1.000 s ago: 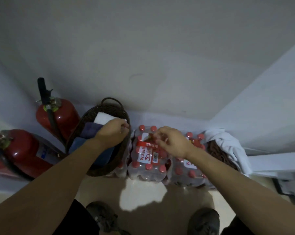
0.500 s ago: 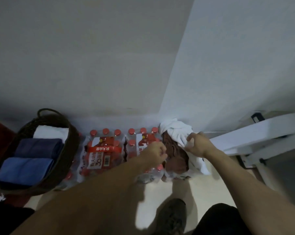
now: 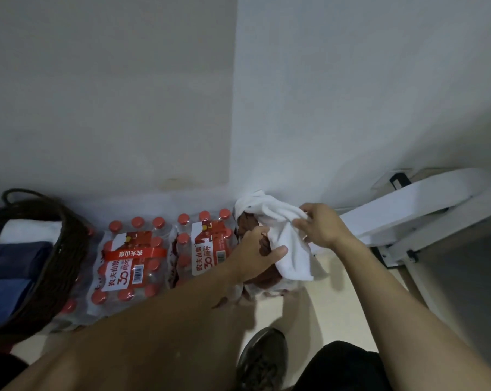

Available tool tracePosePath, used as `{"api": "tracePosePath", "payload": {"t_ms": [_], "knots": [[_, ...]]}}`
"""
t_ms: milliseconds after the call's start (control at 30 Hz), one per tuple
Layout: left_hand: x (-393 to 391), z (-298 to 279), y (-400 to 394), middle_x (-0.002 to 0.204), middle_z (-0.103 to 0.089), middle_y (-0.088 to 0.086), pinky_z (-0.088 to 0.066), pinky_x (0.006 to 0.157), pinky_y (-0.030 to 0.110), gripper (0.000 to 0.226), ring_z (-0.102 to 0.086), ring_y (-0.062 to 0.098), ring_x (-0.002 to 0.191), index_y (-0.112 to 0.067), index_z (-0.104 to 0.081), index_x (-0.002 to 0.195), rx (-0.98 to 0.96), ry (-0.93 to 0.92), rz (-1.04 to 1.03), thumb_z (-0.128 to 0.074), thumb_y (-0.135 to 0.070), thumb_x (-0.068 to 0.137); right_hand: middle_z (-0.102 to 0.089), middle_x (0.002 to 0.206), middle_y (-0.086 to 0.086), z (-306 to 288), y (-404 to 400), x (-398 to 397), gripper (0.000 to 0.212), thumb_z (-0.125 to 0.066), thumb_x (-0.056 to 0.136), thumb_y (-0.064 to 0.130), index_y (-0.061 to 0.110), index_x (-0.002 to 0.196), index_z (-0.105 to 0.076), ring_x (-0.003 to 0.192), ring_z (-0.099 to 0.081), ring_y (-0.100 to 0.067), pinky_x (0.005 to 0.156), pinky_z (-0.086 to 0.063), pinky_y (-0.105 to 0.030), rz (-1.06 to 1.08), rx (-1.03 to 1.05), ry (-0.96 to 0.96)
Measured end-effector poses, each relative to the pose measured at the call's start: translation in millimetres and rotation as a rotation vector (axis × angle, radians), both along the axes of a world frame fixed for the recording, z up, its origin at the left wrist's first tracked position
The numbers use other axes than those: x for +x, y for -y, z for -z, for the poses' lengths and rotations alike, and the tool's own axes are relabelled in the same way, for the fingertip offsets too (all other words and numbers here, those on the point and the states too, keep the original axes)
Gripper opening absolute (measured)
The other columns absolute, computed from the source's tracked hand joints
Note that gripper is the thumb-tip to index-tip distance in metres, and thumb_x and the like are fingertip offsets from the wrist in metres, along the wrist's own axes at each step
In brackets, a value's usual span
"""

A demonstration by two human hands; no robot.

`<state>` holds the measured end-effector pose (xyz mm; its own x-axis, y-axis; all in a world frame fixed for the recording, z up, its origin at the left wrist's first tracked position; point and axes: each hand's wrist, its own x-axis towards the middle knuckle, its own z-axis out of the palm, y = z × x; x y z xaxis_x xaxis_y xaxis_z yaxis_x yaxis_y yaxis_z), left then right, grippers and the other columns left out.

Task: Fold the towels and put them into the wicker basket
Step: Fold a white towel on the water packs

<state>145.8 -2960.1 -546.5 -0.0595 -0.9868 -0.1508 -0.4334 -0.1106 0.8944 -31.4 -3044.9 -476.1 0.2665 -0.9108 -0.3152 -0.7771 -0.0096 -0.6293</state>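
Note:
A crumpled white towel [image 3: 289, 249] lies over a brown towel [image 3: 248, 225] in the room's corner, on top of a pack of bottles. My right hand [image 3: 322, 225] pinches the white towel's upper edge. My left hand [image 3: 259, 253] grips the same towel lower down, thumb on the white cloth, fingers toward the brown one. The dark wicker basket [image 3: 60, 249] stands at the far left, holding a folded white towel [image 3: 29, 231], a dark blue one [image 3: 15, 256] and a lighter blue one [image 3: 4, 296].
Two shrink-wrapped packs of red-capped water bottles [image 3: 131, 258] sit on the floor between basket and towels. A white table frame [image 3: 408, 213] slants in from the right. My shoe [image 3: 262, 359] is on the pale floor below.
My view swung right from the basket to the corner. My left hand left the basket and both hands reached the pile and took hold of the white towel.

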Motion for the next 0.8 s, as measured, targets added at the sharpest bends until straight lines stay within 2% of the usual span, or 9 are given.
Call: {"api": "tracePosePath", "payload": {"t_ms": [67, 133, 233, 300, 433, 533, 600, 700, 800], "knots": [[1, -13, -5, 0.106, -0.057, -0.022, -0.047, 0.072, 0.007, 0.061, -0.056, -0.013, 0.094, -0.031, -0.047, 0.12, -0.015, -0.065, -0.053, -0.071, -0.06, 0.073, -0.071, 0.085, -0.004, -15, -4, 4, 0.008, -0.064, 0.093, 0.024, 0.016, 0.091, -0.066, 0.076, -0.069, -0.023, 0.076, -0.058, -0.044, 0.005, -0.091, 0.093], [2, -25, -9, 0.102, -0.062, -0.02, -0.05, 0.071, 0.01, 0.06, -0.06, -0.008, 0.091, -0.034, -0.051, 0.116, -0.056, -0.109, -0.116, -0.074, -0.061, 0.068, -0.071, 0.086, 0.0, -27, -13, 16, 0.011, -0.065, 0.093, 0.025, 0.015, 0.096, -0.068, 0.076, -0.069, -0.018, 0.072, -0.057, -0.037, 0.004, -0.136, 0.216], [10, -45, -16, 0.096, -0.067, -0.021, -0.051, 0.067, 0.013, 0.042, -0.065, -0.002, 0.085, -0.041, -0.056, 0.104, -0.095, -0.226, -0.198, -0.077, -0.053, 0.071, -0.07, 0.085, 0.004, -40, -30, 41, 0.015, -0.068, 0.092, 0.024, 0.012, 0.101, -0.068, 0.067, -0.066, 0.0, 0.057, -0.048, -0.012, 0.045, -0.158, 0.399], [25, -61, -21, 0.094, -0.069, -0.019, -0.053, 0.069, 0.019, 0.03, -0.067, 0.002, 0.085, -0.039, -0.058, 0.099, -0.148, -0.236, -0.242, -0.076, -0.047, 0.077, -0.072, 0.086, -0.001, -48, -40, 57, 0.016, -0.071, 0.09, 0.022, 0.012, 0.101, -0.065, 0.066, -0.067, -0.003, 0.055, -0.049, -0.014, 0.109, -0.123, 0.535], [73, -102, -30, 0.087, -0.071, -0.007, -0.056, 0.073, 0.031, 0.02, -0.068, 0.013, 0.081, -0.025, -0.064, 0.095, -0.227, -0.112, -0.271, -0.068, -0.042, 0.084, -0.076, 0.088, -0.006, -72, -55, 87, 0.023, -0.072, 0.09, 0.019, 0.011, 0.106, -0.058, 0.072, -0.073, -0.016, 0.058, -0.056, -0.024, 0.138, 0.0, 0.808], [108, -133, -39, 0.081, -0.071, -0.009, -0.051, 0.061, 0.02, 0.016, -0.066, 0.005, 0.071, -0.028, -0.064, 0.09, -0.264, -0.064, -0.221, -0.063, -0.043, 0.086, -0.074, 0.099, -0.002, -88, -66, 110, 0.03, -0.073, 0.089, 0.025, 0.015, 0.113, -0.059, 0.086, -0.071, -0.009, 0.069, -0.054, -0.02, 0.051, -0.082, 0.782], [131, -149, -44, 0.08, -0.069, -0.006, -0.049, 0.059, 0.018, 0.016, -0.063, 0.003, 0.068, -0.025, -0.062, 0.088, -0.309, -0.022, -0.199, -0.061, -0.041, 0.089, -0.07, 0.111, 0.007, -96, -75, 125, 0.036, -0.073, 0.089, 0.031, 0.019, 0.12, -0.06, 0.101, -0.066, -0.005, 0.081, -0.052, -0.017, -0.073, -0.153, 0.717], [162, -164, -50, 0.079, -0.068, -0.003, -0.048, 0.058, 0.019, 0.019, -0.06, 0.004, 0.066, -0.023, -0.062, 0.086, -0.342, -0.001, -0.227, -0.06, -0.041, 0.091, -0.061, 0.129, 0.009, -102, -91, 148, 0.056, -0.076, 0.085, 0.033, 0.029, 0.136, -0.053, 0.116, -0.059, -0.006, 0.092, -0.054, -0.028, -0.283, -0.117, 0.628], [188, -167, -57, 0.075, -0.068, -0.01, -0.048, 0.059, 0.018, 0.014, -0.061, 0.002, 0.066, -0.024, -0.063, 0.085, -0.305, -0.045, -0.243, -0.061, -0.034, 0.094, -0.058, 0.132, 0.01, -102, -106, 173, 0.074, -0.083, 0.079, 0.028, 0.035, 0.143, -0.046, 0.114, -0.061, -0.006, 0.094, -0.055, -0.031, -0.328, -0.057, 0.627]]}}
